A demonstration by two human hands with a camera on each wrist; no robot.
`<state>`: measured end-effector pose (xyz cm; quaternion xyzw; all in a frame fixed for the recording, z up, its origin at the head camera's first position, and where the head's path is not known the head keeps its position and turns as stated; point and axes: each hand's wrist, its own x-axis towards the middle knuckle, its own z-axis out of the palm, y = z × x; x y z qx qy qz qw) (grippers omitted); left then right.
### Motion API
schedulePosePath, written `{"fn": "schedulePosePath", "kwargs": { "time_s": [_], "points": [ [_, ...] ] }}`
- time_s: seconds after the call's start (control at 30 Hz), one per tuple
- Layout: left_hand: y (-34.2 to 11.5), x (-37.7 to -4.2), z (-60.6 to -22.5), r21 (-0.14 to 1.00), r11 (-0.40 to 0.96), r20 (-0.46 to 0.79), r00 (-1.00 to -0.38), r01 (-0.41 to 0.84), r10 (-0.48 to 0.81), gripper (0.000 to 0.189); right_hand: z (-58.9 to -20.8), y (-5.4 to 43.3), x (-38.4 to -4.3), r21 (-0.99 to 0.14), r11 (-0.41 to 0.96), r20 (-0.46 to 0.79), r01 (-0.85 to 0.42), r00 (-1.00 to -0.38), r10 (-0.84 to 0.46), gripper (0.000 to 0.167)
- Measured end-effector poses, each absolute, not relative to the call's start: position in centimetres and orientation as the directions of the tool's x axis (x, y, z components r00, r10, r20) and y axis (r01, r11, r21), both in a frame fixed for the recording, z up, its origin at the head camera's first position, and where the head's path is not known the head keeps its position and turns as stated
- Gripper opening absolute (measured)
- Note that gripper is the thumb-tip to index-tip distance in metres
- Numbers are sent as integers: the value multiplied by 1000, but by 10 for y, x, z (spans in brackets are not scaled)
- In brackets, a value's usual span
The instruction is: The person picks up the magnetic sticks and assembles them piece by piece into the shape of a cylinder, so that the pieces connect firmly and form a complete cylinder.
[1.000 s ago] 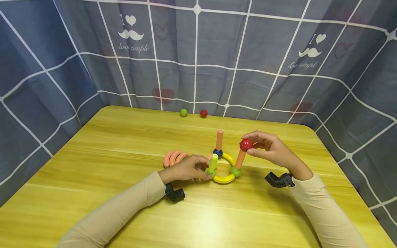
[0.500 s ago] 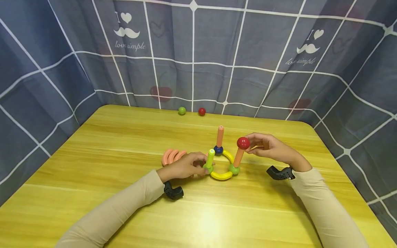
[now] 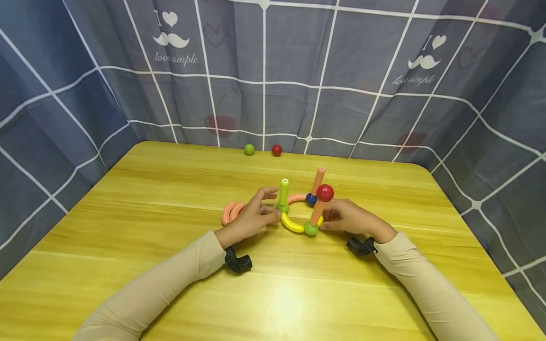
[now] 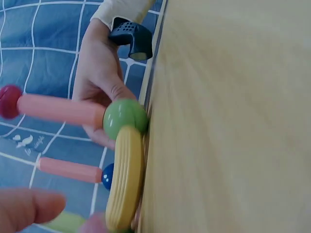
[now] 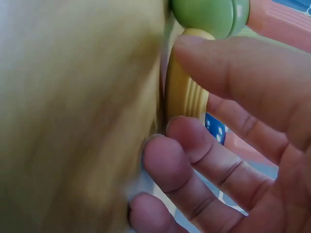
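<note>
A ring of magnetic building pieces lies on the table, with a yellow curved bar [image 4: 125,179] along its front. Three sticks rise from its balls: a lime stick [image 3: 284,192] on a green ball, an orange stick [image 3: 318,181] on a blue ball [image 3: 312,198], and another orange stick [image 3: 317,213] topped by a red ball [image 3: 325,192]. My right hand [image 3: 351,218] pinches the right-hand yellow curved bar [image 5: 187,92] beside the front green ball [image 3: 311,228]. My left hand [image 3: 251,218] is beside the lime stick, fingers spread, thumb close to its base; contact is unclear.
Several salmon curved bars [image 3: 229,213] lie left of the ring, partly behind my left hand. A loose green ball [image 3: 249,149] and a loose red ball [image 3: 277,150] rest at the table's back edge, before a grey-blue checked curtain [image 3: 239,57].
The ring has turned: the lime stick moved back, the blue ball right, the red-topped stick left. My right hand left the red ball and came down to the ring. My left fingers spread.
</note>
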<state>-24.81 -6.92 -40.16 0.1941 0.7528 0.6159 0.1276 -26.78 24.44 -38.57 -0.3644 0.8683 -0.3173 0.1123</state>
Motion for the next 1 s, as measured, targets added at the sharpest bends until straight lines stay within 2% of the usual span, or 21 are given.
{"fn": "schedulePosePath", "kwargs": {
  "time_s": [0.1, 0.2, 0.43, 0.5, 0.63, 0.7, 0.77, 0.83, 0.9, 0.93, 1.0],
  "points": [
    [-69, -249, -402, 971, 181, 80, -929, 154, 361, 50, -388, 236, -266, -619, 544, 38, -566, -714, -699, 12],
    [-70, -247, -400, 960, 206, 103, -924, 190, 368, 37, -390, 225, -262, -596, 547, 50, -588, -707, -705, 13],
    [-74, -240, -394, 894, 280, 90, -753, 349, 652, 58, -389, 196, -250, -568, 539, 60, -622, -685, -726, 21],
    [-75, -239, -394, 874, 300, 88, -733, 381, 675, 54, -388, 189, -247, -570, 536, 53, -623, -678, -733, 24],
    [-78, -240, -394, 864, 303, 104, -731, 402, 674, 30, -384, 181, -245, -577, 540, 7, -613, -664, -748, 32],
    [-81, -240, -395, 863, 293, 120, -730, 412, 673, 20, -376, 182, -246, -599, 519, -55, -609, -616, -786, 40],
    [-83, -241, -396, 858, 278, 142, -718, 433, 682, 12, -359, 190, -248, -651, 467, -114, -598, -531, -840, 44],
    [-83, -241, -396, 854, 264, 156, -704, 448, 693, 7, -334, 204, -254, -725, 393, -134, -565, -444, -886, 42],
    [-82, -242, -396, 854, 252, 160, -692, 454, 704, 7, -309, 224, -264, -801, 308, -93, -513, -402, -911, 34],
    [-82, -242, -396, 854, 248, 162, -686, 457, 709, 7, -298, 233, -271, -826, 273, -53, -493, -414, -909, 29],
    [-81, -242, -395, 856, 246, 156, -681, 455, 716, 11, -284, 249, -288, -853, 246, 21, -461, -501, -865, 25]
  ]
}}
